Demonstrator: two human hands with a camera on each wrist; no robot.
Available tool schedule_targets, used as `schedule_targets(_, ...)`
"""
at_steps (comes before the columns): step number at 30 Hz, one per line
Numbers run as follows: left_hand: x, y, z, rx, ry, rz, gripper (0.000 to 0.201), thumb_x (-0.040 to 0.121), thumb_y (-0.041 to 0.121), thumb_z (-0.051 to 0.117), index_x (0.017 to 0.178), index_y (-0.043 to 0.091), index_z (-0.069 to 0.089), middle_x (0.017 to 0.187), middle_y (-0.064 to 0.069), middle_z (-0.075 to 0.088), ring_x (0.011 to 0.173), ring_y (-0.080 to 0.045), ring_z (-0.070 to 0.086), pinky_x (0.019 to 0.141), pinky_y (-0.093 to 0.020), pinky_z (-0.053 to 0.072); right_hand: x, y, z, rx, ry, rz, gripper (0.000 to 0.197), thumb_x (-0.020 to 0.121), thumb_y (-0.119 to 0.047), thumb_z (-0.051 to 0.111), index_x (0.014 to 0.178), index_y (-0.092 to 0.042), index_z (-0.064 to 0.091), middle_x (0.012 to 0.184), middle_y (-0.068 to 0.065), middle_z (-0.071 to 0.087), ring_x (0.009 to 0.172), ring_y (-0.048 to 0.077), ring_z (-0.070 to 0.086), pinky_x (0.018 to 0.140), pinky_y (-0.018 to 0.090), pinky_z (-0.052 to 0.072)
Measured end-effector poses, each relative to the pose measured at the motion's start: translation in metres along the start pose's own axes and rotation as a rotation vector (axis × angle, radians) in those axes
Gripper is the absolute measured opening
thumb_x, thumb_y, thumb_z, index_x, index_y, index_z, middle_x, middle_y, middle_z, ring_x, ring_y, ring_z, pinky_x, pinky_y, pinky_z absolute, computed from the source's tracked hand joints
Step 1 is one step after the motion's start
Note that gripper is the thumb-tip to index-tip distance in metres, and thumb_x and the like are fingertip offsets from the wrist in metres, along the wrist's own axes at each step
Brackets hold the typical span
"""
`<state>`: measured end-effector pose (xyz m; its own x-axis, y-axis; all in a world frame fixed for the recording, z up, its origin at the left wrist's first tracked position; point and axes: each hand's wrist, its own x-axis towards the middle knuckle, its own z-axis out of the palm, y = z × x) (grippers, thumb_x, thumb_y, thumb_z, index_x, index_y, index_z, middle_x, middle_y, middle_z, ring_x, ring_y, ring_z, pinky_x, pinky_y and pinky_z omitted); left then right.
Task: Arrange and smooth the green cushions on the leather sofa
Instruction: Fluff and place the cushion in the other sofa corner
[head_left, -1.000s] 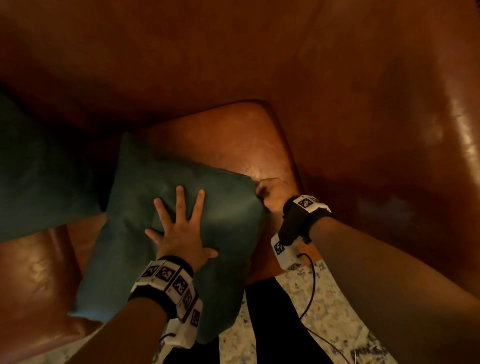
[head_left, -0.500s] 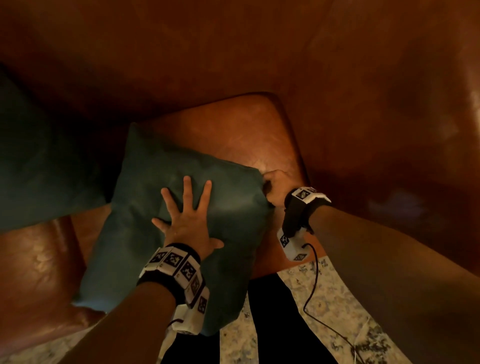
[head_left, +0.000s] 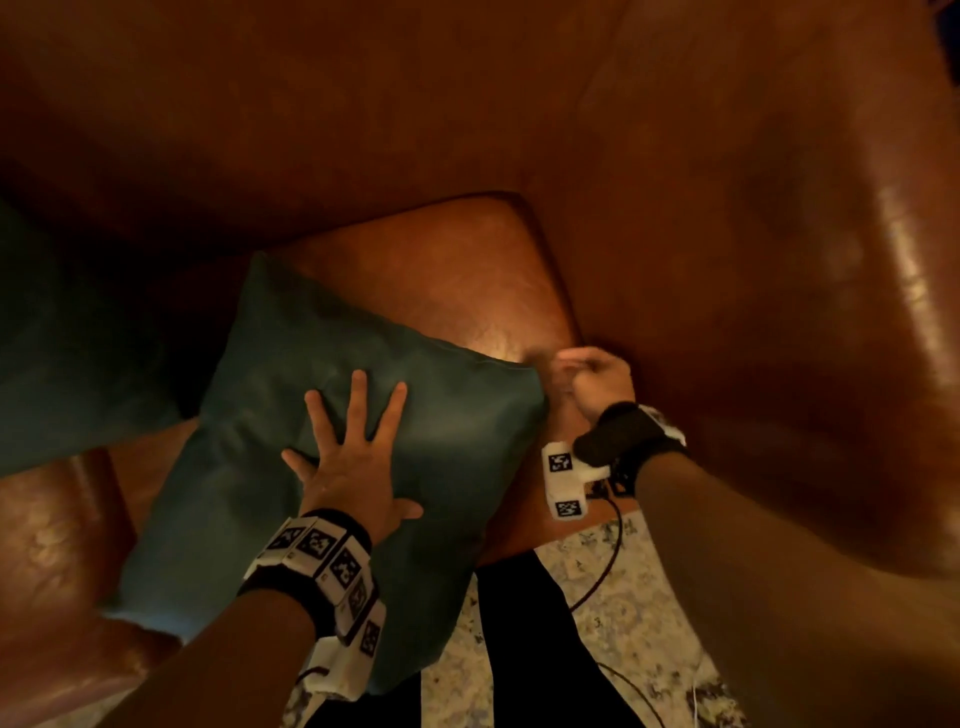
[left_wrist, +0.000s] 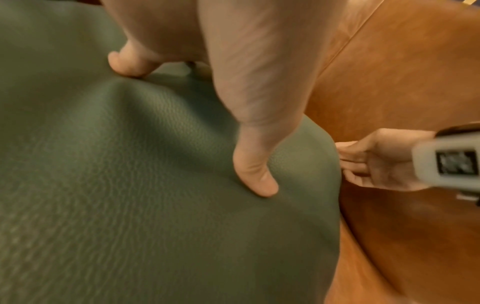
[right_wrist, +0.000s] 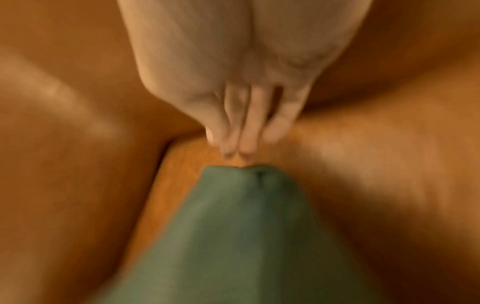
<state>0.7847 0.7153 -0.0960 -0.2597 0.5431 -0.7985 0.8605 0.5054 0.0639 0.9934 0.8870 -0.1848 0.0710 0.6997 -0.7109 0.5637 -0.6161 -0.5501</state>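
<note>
Your left fingers (head_left: 358, 395) are spread wide and straight, pressing flat on the green cushion (head_left: 270, 415); in the left wrist view your thumb (left_wrist: 255, 174) dents its pebbled cover. That cushion lies tilted across the leather sofa (head_left: 467, 130), on the seat pad (head_left: 447, 270), with its near corner hanging over the front edge above the speckled floor (head_left: 613, 587). A second green cushion (head_left: 67, 353) sits to the left, against the backrest, close to the first; whether the two touch is lost in shadow.

Your left hand (head_left: 353, 462) comes in from below with the wrist low and the palm down near the cushion's middle. Your right hand (head_left: 592, 379) sits just off the cushion's right corner, blurred in the head view. From the right wrist its fingers (right_wrist: 246, 131) are straight and close together, tips pointing at the cushion's corner (right_wrist: 249, 170) and apart from it, holding nothing. The sofa's armrest (head_left: 857, 312) rises right beside that hand. A dark trouser leg (head_left: 519, 649) and a thin cable (head_left: 608, 566) show over the floor between your arms.
</note>
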Motion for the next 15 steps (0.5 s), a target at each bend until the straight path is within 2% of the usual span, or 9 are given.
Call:
schedule_targets(2,0.001,0.001,0.0,0.001,0.003,-0.005,0.137,0.06,0.063,0.075,0.133,0.046,-0.039,0.141,0.007,-0.05,0.137,-0.043,-0.031,0.105,-0.072,0.02,-0.001,-0.018,-0.008,-0.261,-0.223,-0.026,0.022,0.072,-0.016,0.066,0.072,-0.036,0.074,0.094,-0.006,0.071,0.093,0.014,0.065,0.087,0.03,0.051)
schedule_targets(4,0.001,0.002,0.0,0.002,0.005,-0.009,0.137,0.061,0.063,0.075,0.134,0.046,-0.039,0.142,0.007,-0.05,0.137,-0.043,-0.031,0.105,-0.072,0.02,0.002,-0.026,-0.014,-0.405,-0.325,-0.016,0.014,0.081,-0.019,0.07,0.08,-0.033,0.072,0.09,-0.011,0.066,0.085,0.007,0.059,0.079,0.021,0.044)
schedule_targets(7,0.001,0.001,-0.001,0.005,-0.002,-0.006,0.137,0.06,0.063,0.075,0.133,0.046,-0.039,0.143,0.007,-0.049,0.137,-0.043,-0.031,0.105,-0.072,0.021,0.008,-0.031,-0.015,-0.424,-0.32,-0.042,0.013,0.081,-0.026,0.074,0.074,-0.034,0.068,0.082,-0.011,0.067,0.081,0.006,0.061,0.075,0.02,0.044)
schedule_targets(10,0.001,0.0,-0.002,0.018,-0.01,-0.01,0.137,0.06,0.064,0.075,0.133,0.046,-0.04,0.143,0.006,-0.049,0.137,-0.044,-0.03,0.105,-0.072,0.021,0.009,-0.036,-0.013,-0.425,-0.373,-0.034,0.018,0.077,-0.02,0.079,0.077,-0.033,0.066,0.079,-0.015,0.065,0.079,0.003,0.062,0.065,0.015,0.045)
schedule_targets(15,0.001,0.003,-0.001,0.013,0.0,-0.014,0.137,0.059,0.064,0.075,0.134,0.046,-0.038,0.144,0.005,-0.048,0.137,-0.044,-0.03,0.104,-0.072,0.022,0.007,-0.04,-0.005,-0.514,-0.434,-0.045,0.029,0.072,-0.013,0.078,0.089,-0.033,0.063,0.092,-0.012,0.067,0.093,0.01,0.065,0.079,0.024,0.052)
